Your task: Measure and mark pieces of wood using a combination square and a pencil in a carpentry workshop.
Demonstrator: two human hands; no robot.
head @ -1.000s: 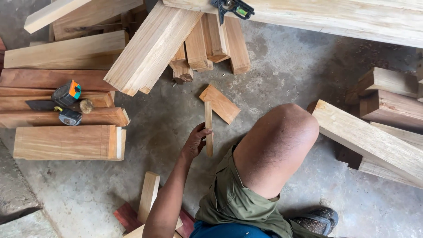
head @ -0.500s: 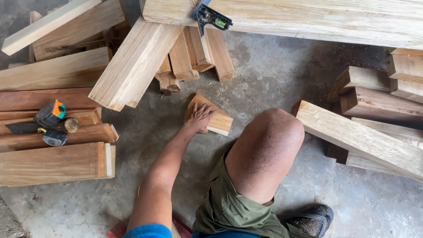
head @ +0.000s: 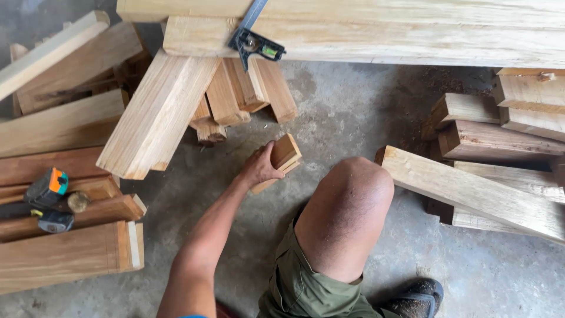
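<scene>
A long pale timber beam point(head: 412, 29) spans the top, a black-headed metal combination square point(head: 254, 42) lying on it. Below the beam, beside a bent bare knee point(head: 347, 206), the left hand point(head: 259, 168) curls its fingers around a small flat reddish wooden block point(head: 283, 154), lifted edgewise over grey concrete floor point(head: 347, 112).

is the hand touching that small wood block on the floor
Touching. The head view shows the left hand gripping the small wood block, fingers wrapped over its near edge with no gap, lifting it off the concrete floor.
</scene>
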